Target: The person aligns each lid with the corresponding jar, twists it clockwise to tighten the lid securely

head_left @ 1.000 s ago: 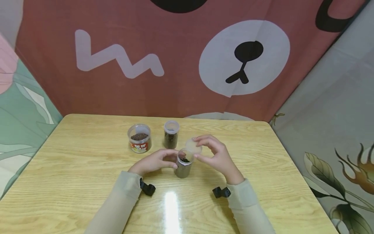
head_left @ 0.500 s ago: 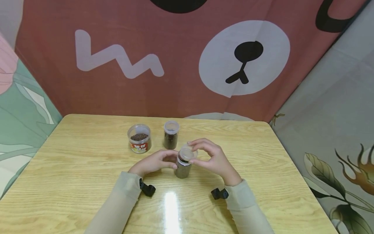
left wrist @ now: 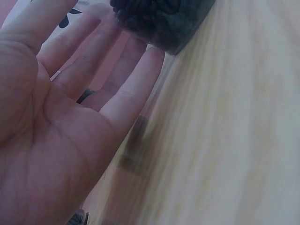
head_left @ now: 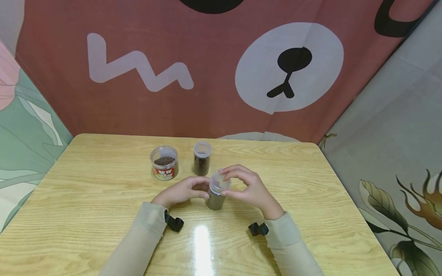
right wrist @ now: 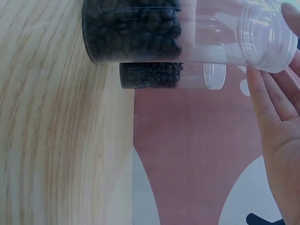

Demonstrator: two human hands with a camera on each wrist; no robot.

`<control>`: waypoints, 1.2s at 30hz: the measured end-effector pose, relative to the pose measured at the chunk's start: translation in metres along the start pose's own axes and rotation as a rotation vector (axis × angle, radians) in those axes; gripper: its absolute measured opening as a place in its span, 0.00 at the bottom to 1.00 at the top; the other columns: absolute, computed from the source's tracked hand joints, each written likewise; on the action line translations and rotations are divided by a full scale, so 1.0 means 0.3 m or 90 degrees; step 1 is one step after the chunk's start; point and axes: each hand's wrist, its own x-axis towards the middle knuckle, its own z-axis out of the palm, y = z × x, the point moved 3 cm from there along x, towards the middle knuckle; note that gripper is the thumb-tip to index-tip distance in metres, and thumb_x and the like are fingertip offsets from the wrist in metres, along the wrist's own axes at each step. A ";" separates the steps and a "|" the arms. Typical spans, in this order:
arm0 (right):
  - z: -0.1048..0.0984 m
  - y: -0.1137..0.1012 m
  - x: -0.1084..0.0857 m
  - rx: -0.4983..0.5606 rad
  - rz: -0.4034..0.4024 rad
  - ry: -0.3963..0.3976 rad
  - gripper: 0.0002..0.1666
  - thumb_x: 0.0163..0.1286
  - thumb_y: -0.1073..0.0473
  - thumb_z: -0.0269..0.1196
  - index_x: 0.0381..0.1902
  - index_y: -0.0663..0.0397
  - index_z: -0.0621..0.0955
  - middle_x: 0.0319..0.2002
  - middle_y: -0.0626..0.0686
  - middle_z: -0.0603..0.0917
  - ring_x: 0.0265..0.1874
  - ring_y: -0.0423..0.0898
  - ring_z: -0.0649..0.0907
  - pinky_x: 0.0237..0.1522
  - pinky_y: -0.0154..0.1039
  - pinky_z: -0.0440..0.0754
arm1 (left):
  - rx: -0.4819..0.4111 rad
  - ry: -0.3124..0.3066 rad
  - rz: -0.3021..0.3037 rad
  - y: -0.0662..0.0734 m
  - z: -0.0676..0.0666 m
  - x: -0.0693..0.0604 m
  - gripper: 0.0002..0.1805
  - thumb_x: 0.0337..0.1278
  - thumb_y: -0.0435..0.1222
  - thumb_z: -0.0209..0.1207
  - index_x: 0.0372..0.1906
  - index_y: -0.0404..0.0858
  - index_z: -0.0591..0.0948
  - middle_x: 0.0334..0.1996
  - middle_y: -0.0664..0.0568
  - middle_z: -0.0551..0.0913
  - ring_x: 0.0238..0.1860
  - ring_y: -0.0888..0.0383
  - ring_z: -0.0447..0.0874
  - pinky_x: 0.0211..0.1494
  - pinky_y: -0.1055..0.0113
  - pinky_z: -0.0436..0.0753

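A clear jar (head_left: 215, 201) partly filled with dark beans stands upright on the table. My left hand (head_left: 183, 192) grips its left side between thumb and fingers; in the left wrist view the hand's fingers (left wrist: 133, 79) reach to the jar's lower part (left wrist: 159, 23). A clear lid (head_left: 219, 179) sits on the jar's mouth. My right hand (head_left: 249, 188) holds the lid by its rim, thumb in front and fingers behind. In the right wrist view, the jar (right wrist: 133, 30) lies sideways in the picture, its lid (right wrist: 269, 37) at the fingertips.
Behind the jar stands a second lidded jar (head_left: 202, 165) of dark beans. To its left is a wide clear tub (head_left: 165, 173) with a red label and brown bits inside. The wooden table (head_left: 114, 199) ends at a printed cloth (head_left: 214, 111).
My right hand has brought the lid left from beside the jar onto its mouth. The left hand has kept its grip on the jar.
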 end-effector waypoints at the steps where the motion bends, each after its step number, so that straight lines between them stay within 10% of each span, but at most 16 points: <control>1: 0.001 -0.001 0.000 -0.003 0.001 -0.002 0.24 0.50 0.74 0.78 0.44 0.55 0.83 0.53 0.59 0.84 0.56 0.55 0.82 0.63 0.45 0.79 | -0.003 0.000 0.002 0.000 0.000 0.000 0.26 0.68 0.36 0.63 0.68 0.34 0.75 0.62 0.44 0.81 0.64 0.49 0.78 0.66 0.56 0.77; 36: 0.006 -0.001 0.000 0.064 0.045 -0.048 0.21 0.55 0.77 0.74 0.43 0.60 0.80 0.58 0.62 0.79 0.59 0.57 0.78 0.59 0.44 0.82 | -0.006 -0.006 0.016 -0.002 -0.002 -0.002 0.27 0.69 0.38 0.63 0.69 0.32 0.73 0.62 0.42 0.80 0.63 0.49 0.78 0.65 0.59 0.77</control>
